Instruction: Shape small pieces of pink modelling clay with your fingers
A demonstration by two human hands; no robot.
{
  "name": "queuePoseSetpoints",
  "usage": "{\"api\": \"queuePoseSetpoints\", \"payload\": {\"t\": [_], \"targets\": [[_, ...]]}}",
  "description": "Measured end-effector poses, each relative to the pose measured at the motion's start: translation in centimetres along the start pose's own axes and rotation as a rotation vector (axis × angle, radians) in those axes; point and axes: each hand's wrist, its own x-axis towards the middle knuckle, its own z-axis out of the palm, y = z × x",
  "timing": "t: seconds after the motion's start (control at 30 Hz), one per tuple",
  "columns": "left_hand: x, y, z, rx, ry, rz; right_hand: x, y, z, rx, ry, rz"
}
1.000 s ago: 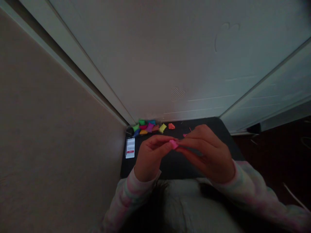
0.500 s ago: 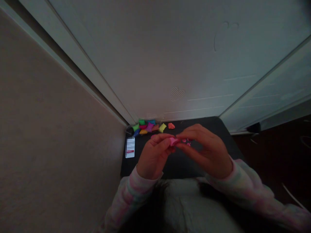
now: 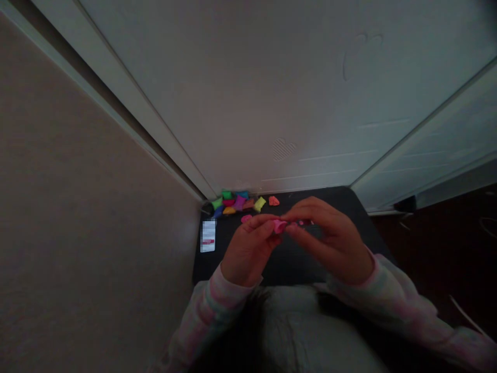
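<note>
A small lump of pink modelling clay with a flared, cupped edge is held above the dark table. My left hand pinches it between thumb and fingers. From the other side, my right hand has its fingertips at the clay's right edge, index finger on top and thumb just below. Beyond the left fingers lies another pink piece on the table. Tiny pink bits show partly behind my right fingers.
Several colourful soft packets lie along the back left of the black table, with a yellow packet and an orange crumpled lump beside them. A lit phone lies at the left edge. A white panelled surface rises behind.
My right thumb has drawn slightly back from the clay, and the clay's edge now looks more flared. My left hand has shifted a little right, uncovering more of the pink piece behind it.
</note>
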Motion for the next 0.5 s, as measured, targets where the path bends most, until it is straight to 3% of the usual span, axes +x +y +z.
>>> {"api": "queuePoseSetpoints", "payload": {"t": [0.33,0.5], "targets": [[0.24,-0.19,-0.10,-0.014,-0.017,-0.024,-0.07,0.09,0.46,-0.108,0.090,-0.036],[0.18,-0.28,-0.14,-0.017,-0.011,-0.029,0.07,-0.04,0.39,-0.011,0.060,-0.019]]}}
